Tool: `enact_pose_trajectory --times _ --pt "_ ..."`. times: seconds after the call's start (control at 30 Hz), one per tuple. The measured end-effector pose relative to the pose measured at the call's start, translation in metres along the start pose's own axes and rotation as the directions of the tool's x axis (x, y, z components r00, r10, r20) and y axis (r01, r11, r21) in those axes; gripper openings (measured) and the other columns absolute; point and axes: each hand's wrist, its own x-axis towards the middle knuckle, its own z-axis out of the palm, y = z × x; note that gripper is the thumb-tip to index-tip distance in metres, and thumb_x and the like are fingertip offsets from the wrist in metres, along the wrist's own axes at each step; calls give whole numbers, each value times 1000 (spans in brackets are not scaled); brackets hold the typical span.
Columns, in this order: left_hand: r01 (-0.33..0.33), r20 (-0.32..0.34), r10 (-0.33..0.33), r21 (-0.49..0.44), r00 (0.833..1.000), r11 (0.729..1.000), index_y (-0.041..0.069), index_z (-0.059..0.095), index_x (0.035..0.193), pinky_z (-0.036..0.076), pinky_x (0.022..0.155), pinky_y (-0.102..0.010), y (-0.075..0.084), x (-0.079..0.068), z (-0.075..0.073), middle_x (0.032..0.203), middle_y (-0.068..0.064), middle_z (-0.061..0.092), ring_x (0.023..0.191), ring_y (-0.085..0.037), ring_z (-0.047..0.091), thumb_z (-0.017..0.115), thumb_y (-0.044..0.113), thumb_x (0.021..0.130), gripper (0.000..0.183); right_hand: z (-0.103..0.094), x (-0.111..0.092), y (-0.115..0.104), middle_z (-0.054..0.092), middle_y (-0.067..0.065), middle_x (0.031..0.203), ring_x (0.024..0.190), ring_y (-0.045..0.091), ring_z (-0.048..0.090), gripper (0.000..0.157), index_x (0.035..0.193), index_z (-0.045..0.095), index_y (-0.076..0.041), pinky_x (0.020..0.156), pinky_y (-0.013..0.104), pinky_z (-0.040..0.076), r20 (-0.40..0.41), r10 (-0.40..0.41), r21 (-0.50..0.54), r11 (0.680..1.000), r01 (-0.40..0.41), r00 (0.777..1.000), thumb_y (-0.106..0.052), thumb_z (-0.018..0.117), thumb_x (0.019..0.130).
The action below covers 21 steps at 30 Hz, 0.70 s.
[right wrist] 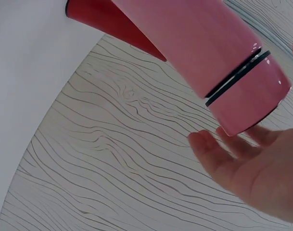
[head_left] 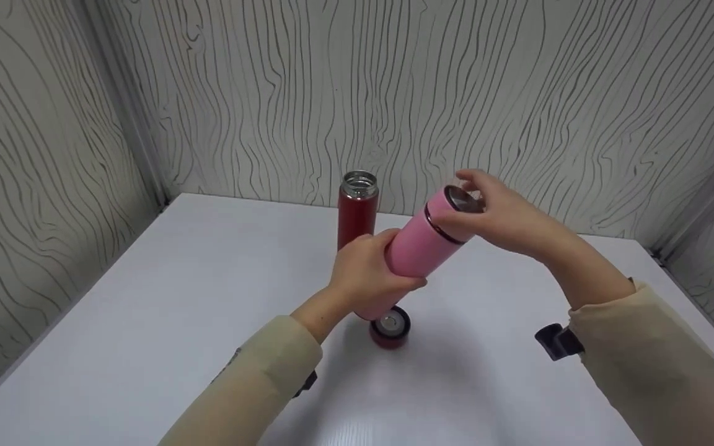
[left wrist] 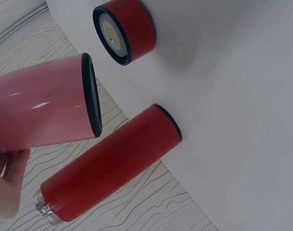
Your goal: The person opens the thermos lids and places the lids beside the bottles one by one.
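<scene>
My left hand (head_left: 363,269) grips a pink thermos bottle (head_left: 422,251) round its body and holds it tilted above the table, top end up to the right. Its pink lid (right wrist: 249,94) sits on the bottle, with a dark band at the seam and a shiny dark top. Around that lid my right hand (head_left: 509,214) is spread, fingers loosely bent; the right wrist view shows the fingertips at the lid's top edge. Behind the left hand stands a red thermos bottle (head_left: 356,217), uncapped, its metal neck showing. A red lid (head_left: 389,337) lies inside-up on the table below the pink bottle.
The white table (head_left: 220,279) meets patterned wall panels (head_left: 307,93) at the back, with another panel along the left side. A dark strap (head_left: 558,342) hangs at the right sleeve.
</scene>
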Motion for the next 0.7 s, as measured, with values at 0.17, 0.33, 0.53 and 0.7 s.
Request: enact_pose_trajectory --times 0.17,0.33,0.53,0.7 --pt "1 12 -1 -2 1000 1000 20 56 121 50 79 -31 1 1 2 101 6 66 91 -10 58 74 49 71 60 0 2 0 49 21 123 111 35 50 71 129 40 0 88 49 47 -49 60 -54 997 -63 997 -55 53 86" --pt "10 11 -10 -5 1000 1000 20 56 121 50 78 -31 0 0 4 101 6 66 91 -10 57 74 48 71 60 -1 1 3 37 20 136 124 36 40 66 141 28 -4 97 55 43 14 -42 52 998 41 999 -28 58 87" --pt "5 7 -5 0 1000 1000 20 56 122 50 79 -31 0 1 3 102 6 66 92 -11 57 74 49 71 61 -1 3 4 49 23 128 107 34 53 82 136 35 -1 83 44 51 -5 85 -41 995 -85 996 -60 55 83" --pt "6 6 -6 1 1000 1000 20 56 122 51 80 -31 -1 0 2 102 5 66 92 -11 58 74 48 71 61 -1 2 5 51 22 124 103 31 55 69 132 39 0 83 39 51 -34 61 -7 998 -62 998 -47 58 86"
